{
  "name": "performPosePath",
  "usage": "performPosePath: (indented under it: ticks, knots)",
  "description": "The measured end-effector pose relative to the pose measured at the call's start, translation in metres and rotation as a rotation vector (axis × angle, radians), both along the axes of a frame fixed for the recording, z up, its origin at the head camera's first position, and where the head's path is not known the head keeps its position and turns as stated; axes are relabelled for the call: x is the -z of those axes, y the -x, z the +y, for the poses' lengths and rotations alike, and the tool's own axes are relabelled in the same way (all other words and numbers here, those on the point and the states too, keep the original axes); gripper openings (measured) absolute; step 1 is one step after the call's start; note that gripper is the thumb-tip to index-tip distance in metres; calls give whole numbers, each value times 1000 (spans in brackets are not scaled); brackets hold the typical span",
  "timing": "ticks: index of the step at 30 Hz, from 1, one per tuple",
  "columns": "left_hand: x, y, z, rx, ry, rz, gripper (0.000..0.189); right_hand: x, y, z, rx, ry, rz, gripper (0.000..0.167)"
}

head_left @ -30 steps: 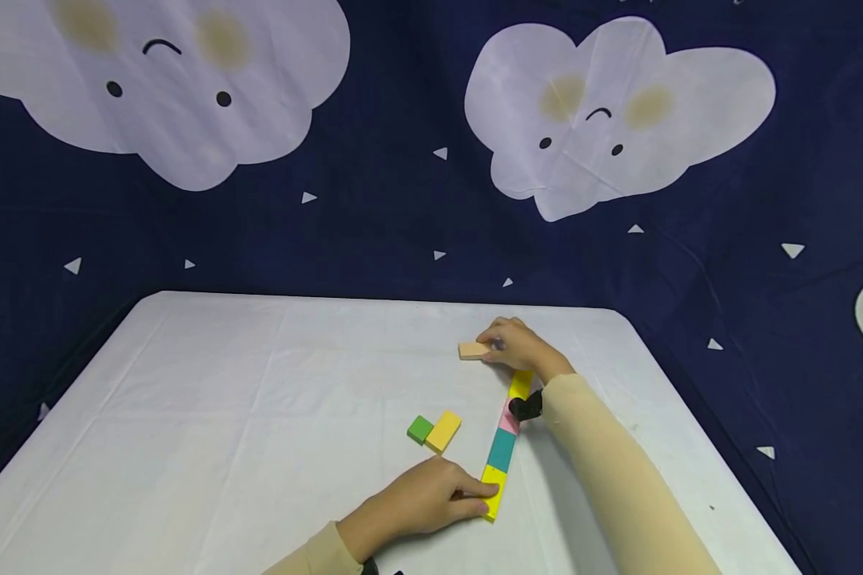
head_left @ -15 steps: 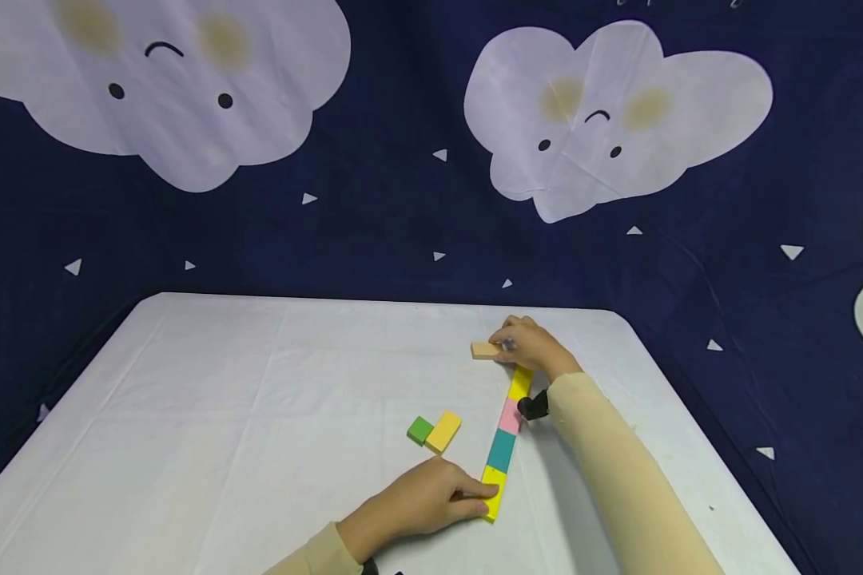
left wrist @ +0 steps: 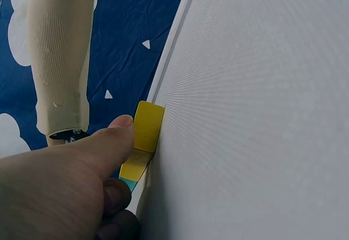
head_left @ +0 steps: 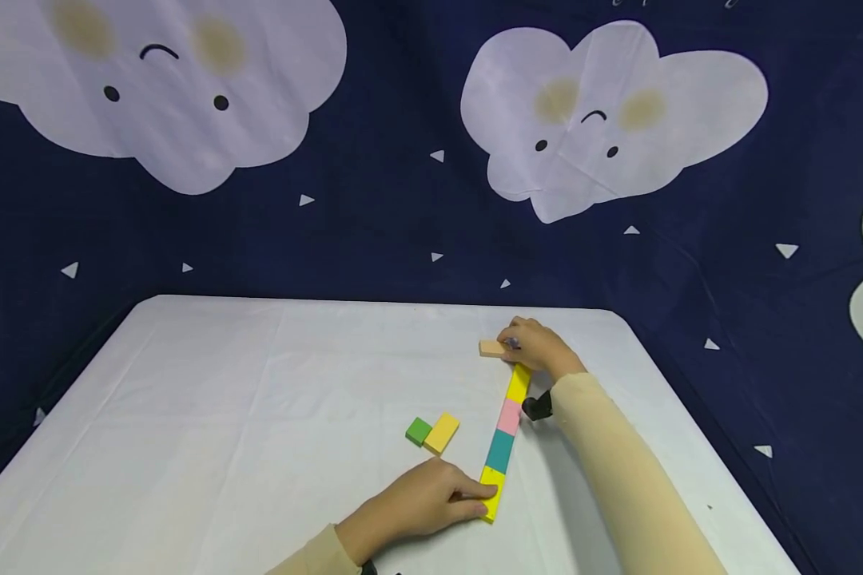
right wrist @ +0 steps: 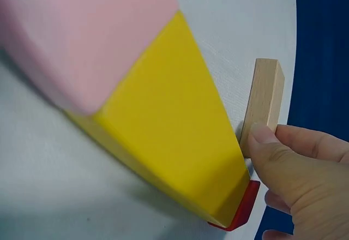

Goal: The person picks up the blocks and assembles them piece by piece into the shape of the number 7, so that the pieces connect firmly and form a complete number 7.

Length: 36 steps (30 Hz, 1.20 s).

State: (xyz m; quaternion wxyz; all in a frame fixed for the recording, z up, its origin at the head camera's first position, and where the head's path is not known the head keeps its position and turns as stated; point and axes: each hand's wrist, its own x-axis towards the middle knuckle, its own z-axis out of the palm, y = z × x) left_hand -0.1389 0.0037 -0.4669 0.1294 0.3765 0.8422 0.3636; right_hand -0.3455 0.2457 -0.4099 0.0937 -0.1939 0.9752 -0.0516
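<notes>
A row of flat blocks runs away from me: a near yellow block, a teal block, a pink block and a far yellow block. At the row's near end, my left hand pinches the near yellow block between thumb and fingers. My right hand, beyond the far end, pinches a plain wooden block by one end. The right wrist view also shows part of a red block against the far yellow one, beside the right thumb; the head view hides it behind the hand.
Left of the row, a green block and a lighter yellow block lie touching. White cloth covers the table. A dark blue cloth with printed clouds hangs behind its far edge.
My right hand has moved to the right with the wooden block, bringing it nearer the row's far end. The left hand and the other blocks have stayed put.
</notes>
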Motion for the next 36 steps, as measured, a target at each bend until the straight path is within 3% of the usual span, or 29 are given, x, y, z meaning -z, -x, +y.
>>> performPosePath:
  ticks: [10,26,31,36]
  knots:
    - [-3,0,-1,2,-1,11,33,-6,1,5,-31,33,-70,33]
    - [-4,-1,0,-6,11,-11,33,-11,0,7,41,26,-141,34]
    - [-4,-1,0,0,15,-16,33,-11,-1,1,22,99,-113,42]
    - [-4,-2,-1,6,4,18,32,-12,-9,-20,-68,202,-124,46]
